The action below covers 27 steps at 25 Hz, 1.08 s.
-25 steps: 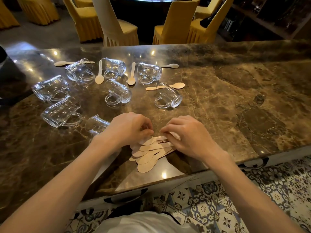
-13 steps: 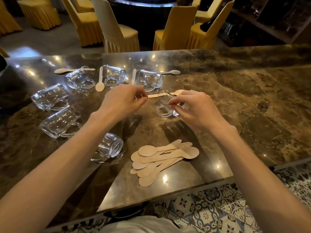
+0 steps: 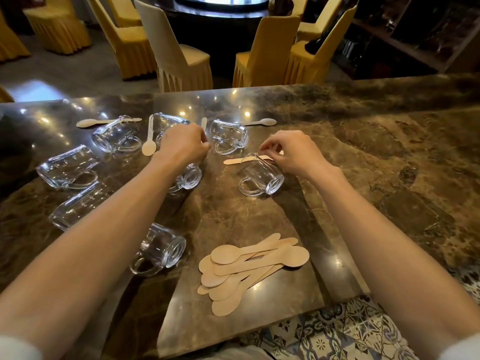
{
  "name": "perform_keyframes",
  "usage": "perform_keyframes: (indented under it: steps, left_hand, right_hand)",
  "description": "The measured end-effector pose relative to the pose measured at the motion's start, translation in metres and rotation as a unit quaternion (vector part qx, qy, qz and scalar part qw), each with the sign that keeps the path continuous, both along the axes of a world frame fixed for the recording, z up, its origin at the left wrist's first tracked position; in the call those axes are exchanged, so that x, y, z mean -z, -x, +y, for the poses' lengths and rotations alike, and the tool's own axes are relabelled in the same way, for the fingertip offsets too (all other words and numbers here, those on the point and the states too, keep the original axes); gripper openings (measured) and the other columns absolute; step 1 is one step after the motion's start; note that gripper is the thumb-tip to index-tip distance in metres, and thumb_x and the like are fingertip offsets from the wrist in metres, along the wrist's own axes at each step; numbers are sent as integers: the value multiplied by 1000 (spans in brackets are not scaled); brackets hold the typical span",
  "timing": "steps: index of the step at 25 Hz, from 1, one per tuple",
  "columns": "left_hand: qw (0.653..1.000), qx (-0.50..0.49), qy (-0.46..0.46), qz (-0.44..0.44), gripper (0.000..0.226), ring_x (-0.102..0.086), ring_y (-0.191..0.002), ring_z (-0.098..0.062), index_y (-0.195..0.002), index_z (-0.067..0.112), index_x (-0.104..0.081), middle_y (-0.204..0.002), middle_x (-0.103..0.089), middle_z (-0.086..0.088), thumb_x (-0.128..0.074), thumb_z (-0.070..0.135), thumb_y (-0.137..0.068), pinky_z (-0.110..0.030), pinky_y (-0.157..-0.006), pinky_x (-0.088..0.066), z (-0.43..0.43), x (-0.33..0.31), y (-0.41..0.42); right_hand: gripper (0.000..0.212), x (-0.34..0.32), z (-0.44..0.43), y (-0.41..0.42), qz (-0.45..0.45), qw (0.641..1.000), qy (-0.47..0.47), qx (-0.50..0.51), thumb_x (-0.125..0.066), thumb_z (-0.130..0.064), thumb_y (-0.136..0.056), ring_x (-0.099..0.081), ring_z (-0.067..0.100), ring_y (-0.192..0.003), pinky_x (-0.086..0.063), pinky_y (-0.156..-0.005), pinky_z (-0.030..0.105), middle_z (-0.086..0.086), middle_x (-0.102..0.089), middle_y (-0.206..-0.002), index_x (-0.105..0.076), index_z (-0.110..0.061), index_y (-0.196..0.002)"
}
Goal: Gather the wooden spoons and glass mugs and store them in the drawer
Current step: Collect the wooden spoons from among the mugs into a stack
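Observation:
Several glass mugs lie on their sides on the marble counter [image 3: 376,157], among them one [image 3: 117,135] at the back left, one [image 3: 162,252] near me and one [image 3: 262,176] under my right hand. A pile of wooden spoons [image 3: 249,263] lies near the front edge. My left hand [image 3: 181,148] is curled over the bowl end of a loose spoon [image 3: 204,123]; only the handle tip shows. My right hand [image 3: 291,154] pinches the bowl end of another spoon [image 3: 241,160] that lies flat behind the mug's rim.
More loose spoons lie at the back: one [image 3: 149,142] beside my left hand, one [image 3: 104,122] far left, one [image 3: 262,122] behind the mugs. Yellow-covered chairs [image 3: 262,53] stand beyond the counter. Patterned floor tiles [image 3: 350,331] show below the front edge.
Both hands let go of the spoon pile near the front edge and reached forward to two loose spoons among the mugs. The pile stays where it was set.

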<state>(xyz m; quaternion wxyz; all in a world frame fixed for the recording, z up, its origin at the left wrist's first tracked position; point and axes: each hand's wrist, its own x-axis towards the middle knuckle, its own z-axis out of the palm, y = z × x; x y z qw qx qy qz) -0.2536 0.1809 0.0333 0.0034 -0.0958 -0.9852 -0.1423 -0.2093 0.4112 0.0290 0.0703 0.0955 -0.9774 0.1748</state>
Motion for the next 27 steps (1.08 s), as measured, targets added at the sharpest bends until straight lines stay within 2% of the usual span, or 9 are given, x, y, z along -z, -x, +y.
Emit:
perform_keyframes:
  steps: [3, 6, 9, 14, 17, 20, 22, 24, 27]
  left_hand:
    - [999, -27, 31, -10, 34, -61, -88, -30, -107, 7, -65, -100, -66, -14, -56, 34, -89, -39, -78, -52, 3, 7, 14]
    - [996, -47, 66, -23, 35, -57, -89, -31, -107, 7, -63, -102, -63, -14, -56, 35, -87, -38, -72, -43, 7, 14, 23]
    - [994, -52, 93, -23, 37, -58, -95, -35, -109, 7, -60, -104, -62, -16, -55, 37, -87, -39, -71, -38, 8, 19, 28]
    - [992, -50, 117, -13, 45, -58, -97, -36, -122, 9, -51, -106, -61, -16, -58, 36, -86, -40, -74, -41, 11, 15, 35]
    - [993, -46, 110, 13, 32, -58, -88, -34, -107, 5, -60, -96, -61, -16, -59, 28, -86, -35, -66, -37, 11, 11, 36]
    - [994, -44, 97, 25, 25, -59, -93, -37, -98, 4, -62, -100, -63, -19, -61, 25, -84, -38, -73, -40, 6, 8, 34]
    - [994, -51, 95, 31, 27, -58, -97, -37, -97, 6, -63, -102, -63, -18, -60, 30, -85, -40, -81, -41, 1, 6, 32]
    - [994, -65, 83, 32, 31, -56, -99, -37, -102, 7, -64, -103, -63, -18, -58, 34, -86, -38, -76, -38, -4, 3, 29]
    - [995, -76, 55, 43, 33, -55, -88, -36, -103, 8, -66, -93, -62, -17, -58, 35, -86, -36, -69, -36, -13, -8, 23]
  right_hand:
    - [17, 12, 1, 16, -38, 999, -22, 9, -57, -27, -90, -59, 20, -100, -47, -81, 34, -4, -68, -106, -69, -27, -103]
    - [21, 22, 2, 26, -42, 998, -57, 2, -56, -29, -91, -55, 22, -108, -45, -85, 37, -1, -67, -112, -68, -26, -108]
    - [22, 25, 1, 31, -30, 996, -86, -16, -58, -31, -89, -53, 24, -107, -41, -85, 37, -1, -67, -112, -68, -26, -109]
    - [23, 26, -1, 38, -38, 987, -152, -40, -56, -35, -91, -57, 24, -103, -38, -86, 36, 0, -66, -109, -67, -28, -110]
    - [19, 24, -1, 39, -44, 990, -133, -25, -59, -33, -89, -57, 21, -101, -36, -92, 37, -2, -67, -106, -67, -27, -104]
    - [14, 22, -1, 37, -35, 994, -102, -8, -62, -30, -87, -58, 20, -97, -37, -92, 36, -1, -66, -102, -67, -25, -99]
    - [12, 21, -2, 34, -16, 996, -91, 1, -64, -26, -86, -59, 21, -96, -39, -91, 37, 0, -67, -101, -67, -24, -97]
    - [12, 18, -2, 30, 8, 997, -76, 12, -65, -24, -85, -60, 21, -96, -41, -90, 37, 0, -67, -101, -68, -23, -97]
    - [11, 11, -3, 23, 57, 997, -45, 15, -67, -24, -83, -61, 18, -90, -40, -86, 32, -3, -68, -96, -69, -24, -94]
